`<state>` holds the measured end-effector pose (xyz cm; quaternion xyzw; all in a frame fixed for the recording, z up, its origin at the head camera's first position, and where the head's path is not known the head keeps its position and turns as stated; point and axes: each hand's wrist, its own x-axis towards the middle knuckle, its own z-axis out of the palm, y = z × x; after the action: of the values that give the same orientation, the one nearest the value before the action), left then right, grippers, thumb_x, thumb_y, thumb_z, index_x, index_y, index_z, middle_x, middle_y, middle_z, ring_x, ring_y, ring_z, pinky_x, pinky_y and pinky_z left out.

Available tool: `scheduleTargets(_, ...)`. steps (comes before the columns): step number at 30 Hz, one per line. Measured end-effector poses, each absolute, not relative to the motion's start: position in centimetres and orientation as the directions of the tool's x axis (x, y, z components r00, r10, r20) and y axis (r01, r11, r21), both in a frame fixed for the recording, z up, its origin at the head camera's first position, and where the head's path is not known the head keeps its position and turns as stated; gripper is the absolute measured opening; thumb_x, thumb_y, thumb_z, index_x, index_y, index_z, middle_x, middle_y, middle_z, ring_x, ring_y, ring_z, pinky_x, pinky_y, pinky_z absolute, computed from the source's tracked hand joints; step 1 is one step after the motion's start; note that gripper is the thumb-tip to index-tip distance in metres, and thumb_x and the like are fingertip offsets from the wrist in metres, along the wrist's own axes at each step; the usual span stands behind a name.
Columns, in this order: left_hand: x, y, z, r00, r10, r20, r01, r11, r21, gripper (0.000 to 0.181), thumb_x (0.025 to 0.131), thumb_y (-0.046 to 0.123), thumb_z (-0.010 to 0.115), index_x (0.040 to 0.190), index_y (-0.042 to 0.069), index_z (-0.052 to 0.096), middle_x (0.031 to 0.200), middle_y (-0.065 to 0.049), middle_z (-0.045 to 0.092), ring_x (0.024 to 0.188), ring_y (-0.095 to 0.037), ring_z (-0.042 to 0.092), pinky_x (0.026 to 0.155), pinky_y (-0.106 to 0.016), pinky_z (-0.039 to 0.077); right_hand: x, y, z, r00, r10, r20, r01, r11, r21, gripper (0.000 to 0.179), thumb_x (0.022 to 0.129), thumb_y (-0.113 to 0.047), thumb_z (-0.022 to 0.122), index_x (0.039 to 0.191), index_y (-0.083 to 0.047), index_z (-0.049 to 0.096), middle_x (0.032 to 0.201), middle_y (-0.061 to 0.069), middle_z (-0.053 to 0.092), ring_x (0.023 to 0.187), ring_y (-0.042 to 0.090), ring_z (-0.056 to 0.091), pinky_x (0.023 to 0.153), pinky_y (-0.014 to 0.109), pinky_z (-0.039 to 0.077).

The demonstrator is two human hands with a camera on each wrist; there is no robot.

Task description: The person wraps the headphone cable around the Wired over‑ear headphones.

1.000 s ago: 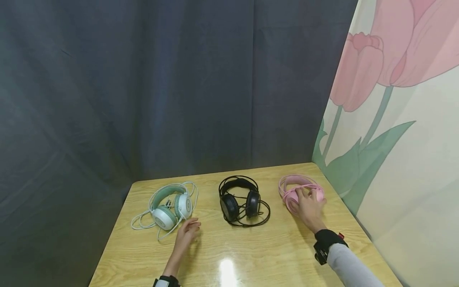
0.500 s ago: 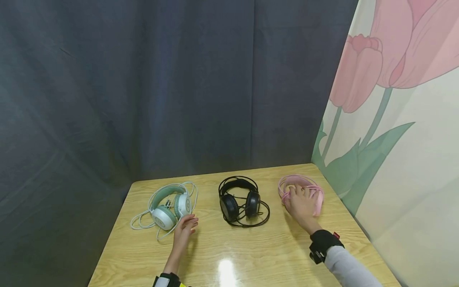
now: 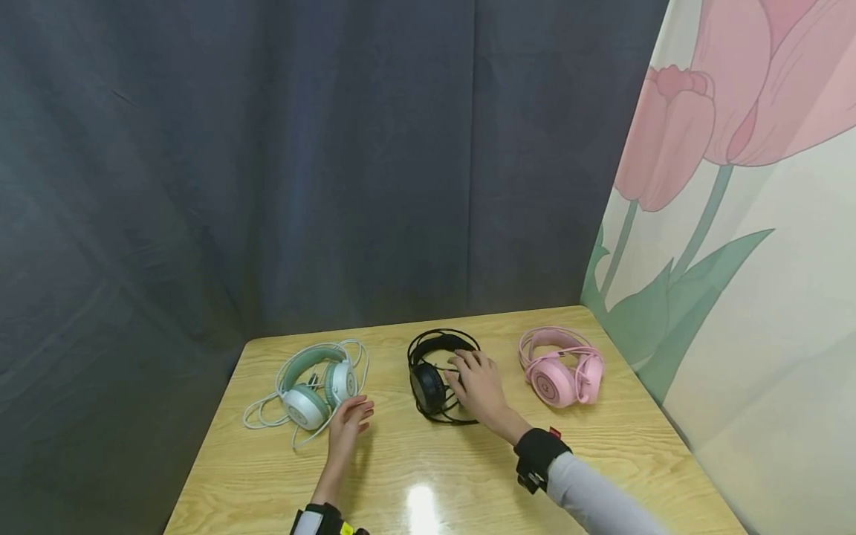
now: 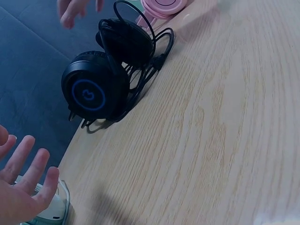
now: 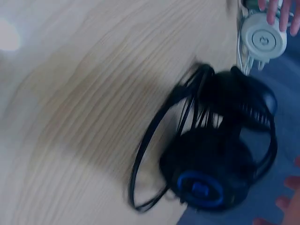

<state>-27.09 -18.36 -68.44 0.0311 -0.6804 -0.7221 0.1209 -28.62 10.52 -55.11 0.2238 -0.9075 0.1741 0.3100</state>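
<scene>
Black headphones (image 3: 428,386) with a coiled cable lie at the middle of the table. Over their right ear cup hovers my right hand (image 3: 483,390), fingers spread and relaxed, hiding that cup in the head view. A gap shows between fingers and headphones (image 4: 89,93) in the left wrist view. My left hand (image 3: 348,431) is held with loose fingers beside the white and mint-green headphones (image 3: 304,409), close to their right cup; whether it touches their cable I cannot tell. Neither hand holds anything. Pink headphones (image 3: 553,383) lie to the right, their cable wound around them.
The wooden table (image 3: 374,483) ends at a dark curtain (image 3: 361,186) behind and a wall with painted tulips (image 3: 769,334) on the right. Loose loops of white cable (image 3: 257,416) spread left of the white and green headphones.
My right hand has left the pink headphones and moved left to above the black headphones. The pink headphones stay in place. My left hand has barely moved.
</scene>
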Motion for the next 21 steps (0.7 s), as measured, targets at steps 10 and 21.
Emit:
scheduleTargets(10,-26.9,-18.2,-68.5,-0.964,-0.240,0.113,0.133,-0.069,0.989,0.026,0.083,0.028,0.055,0.104,0.013,0.056,0.095,-0.009,0.061,0.082,-0.024,0.060,0.062,-0.035,0.049,-29.0,6.5,-56.8,-0.940,-0.233,0.250,-0.280,0.943,-0.177,0.071,0.074,-0.067,0.040,0.126,-0.018,0.042,0.129,0.006,0.037,0.121,0.033,0.025,0.083,0.071,0.005)
scheduleTargets(21,-27.0,-18.4,-68.6,-0.967,-0.224,0.125,0.138,-0.042,0.990,0.028,0.085,0.028,0.052,0.108,0.013,0.054,0.097,-0.009,0.061,0.084,-0.023,0.059,0.064,-0.034,0.049,-28.7,5.9,-57.8,-0.969,-0.173,0.177,-0.196,0.973,-0.119,0.075,0.068,-0.065,0.050,0.120,-0.011,0.047,0.125,0.010,0.039,0.124,0.033,0.017,0.074,0.074,0.014)
